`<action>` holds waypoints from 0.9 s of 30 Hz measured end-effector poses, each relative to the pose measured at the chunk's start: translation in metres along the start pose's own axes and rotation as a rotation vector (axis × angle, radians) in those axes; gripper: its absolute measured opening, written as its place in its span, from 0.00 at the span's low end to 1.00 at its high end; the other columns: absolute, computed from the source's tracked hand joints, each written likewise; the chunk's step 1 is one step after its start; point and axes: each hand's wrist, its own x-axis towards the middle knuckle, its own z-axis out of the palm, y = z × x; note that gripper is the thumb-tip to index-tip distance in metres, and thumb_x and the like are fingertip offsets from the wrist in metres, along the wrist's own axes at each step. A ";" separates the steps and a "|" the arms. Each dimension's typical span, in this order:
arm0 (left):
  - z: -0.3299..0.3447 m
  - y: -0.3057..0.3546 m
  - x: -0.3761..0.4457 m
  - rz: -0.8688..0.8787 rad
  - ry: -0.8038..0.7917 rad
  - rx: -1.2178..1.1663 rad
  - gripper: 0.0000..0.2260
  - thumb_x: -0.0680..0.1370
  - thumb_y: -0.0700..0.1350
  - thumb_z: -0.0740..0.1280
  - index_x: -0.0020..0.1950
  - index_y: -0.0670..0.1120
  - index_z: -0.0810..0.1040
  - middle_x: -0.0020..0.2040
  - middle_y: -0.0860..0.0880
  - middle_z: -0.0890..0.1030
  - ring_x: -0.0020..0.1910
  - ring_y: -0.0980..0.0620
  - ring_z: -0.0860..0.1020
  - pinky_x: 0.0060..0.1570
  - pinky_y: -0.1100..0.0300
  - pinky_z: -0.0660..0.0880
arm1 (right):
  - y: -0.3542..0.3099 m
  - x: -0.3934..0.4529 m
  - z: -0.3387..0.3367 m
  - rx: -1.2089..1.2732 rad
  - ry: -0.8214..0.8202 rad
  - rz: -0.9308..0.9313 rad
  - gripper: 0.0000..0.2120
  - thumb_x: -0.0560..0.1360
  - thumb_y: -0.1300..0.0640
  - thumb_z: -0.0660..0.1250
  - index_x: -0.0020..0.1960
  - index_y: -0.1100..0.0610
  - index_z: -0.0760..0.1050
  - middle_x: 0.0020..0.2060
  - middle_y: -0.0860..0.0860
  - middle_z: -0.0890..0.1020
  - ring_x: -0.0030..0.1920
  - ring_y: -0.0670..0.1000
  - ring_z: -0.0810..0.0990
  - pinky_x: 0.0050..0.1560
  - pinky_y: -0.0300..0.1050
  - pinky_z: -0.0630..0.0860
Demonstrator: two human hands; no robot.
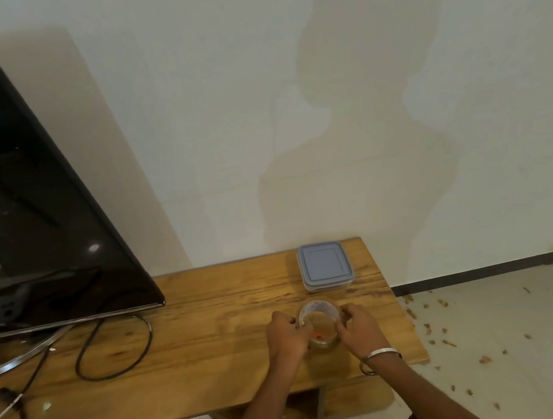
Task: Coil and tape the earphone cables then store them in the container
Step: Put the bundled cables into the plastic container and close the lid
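Nearest, we list both hands on one item: left hand point(285, 335) and right hand point(359, 328), fingers curled round a roll of clear tape point(320, 323) held just over the wooden table point(214, 350). A small red spot shows at the roll; what it is we cannot tell. Beyond, apart: the container point(325, 266), grey lid on. Far left: a television point(31, 206), a black cable point(113, 353). Earphone cables we cannot identify; coiling, taping and storing appear outstanding.
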 end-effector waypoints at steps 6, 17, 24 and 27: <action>0.029 0.005 -0.008 0.105 -0.103 0.061 0.07 0.77 0.51 0.67 0.46 0.48 0.77 0.45 0.49 0.80 0.44 0.52 0.80 0.46 0.53 0.81 | 0.025 0.007 -0.025 -0.014 0.122 0.121 0.14 0.72 0.60 0.69 0.33 0.53 0.67 0.31 0.50 0.70 0.35 0.52 0.70 0.30 0.38 0.63; 0.037 -0.045 -0.006 0.418 -0.182 0.582 0.16 0.76 0.37 0.63 0.63 0.47 0.76 0.66 0.51 0.67 0.64 0.52 0.68 0.66 0.65 0.66 | 0.055 0.019 -0.025 -0.064 0.193 0.278 0.09 0.71 0.58 0.69 0.46 0.63 0.77 0.43 0.61 0.80 0.40 0.57 0.77 0.41 0.46 0.74; 0.027 -0.044 -0.008 0.450 -0.198 0.610 0.15 0.77 0.36 0.62 0.62 0.46 0.76 0.64 0.52 0.68 0.63 0.53 0.69 0.66 0.64 0.67 | 0.046 0.013 -0.024 -0.117 0.190 0.301 0.12 0.76 0.56 0.65 0.53 0.64 0.75 0.52 0.62 0.77 0.47 0.59 0.78 0.48 0.49 0.76; 0.017 -0.041 -0.008 0.493 -0.180 0.579 0.13 0.77 0.37 0.61 0.58 0.48 0.79 0.61 0.51 0.71 0.60 0.53 0.72 0.64 0.61 0.70 | 0.038 0.009 -0.028 -0.292 0.207 0.239 0.20 0.78 0.51 0.62 0.64 0.62 0.68 0.62 0.61 0.72 0.58 0.59 0.75 0.57 0.49 0.74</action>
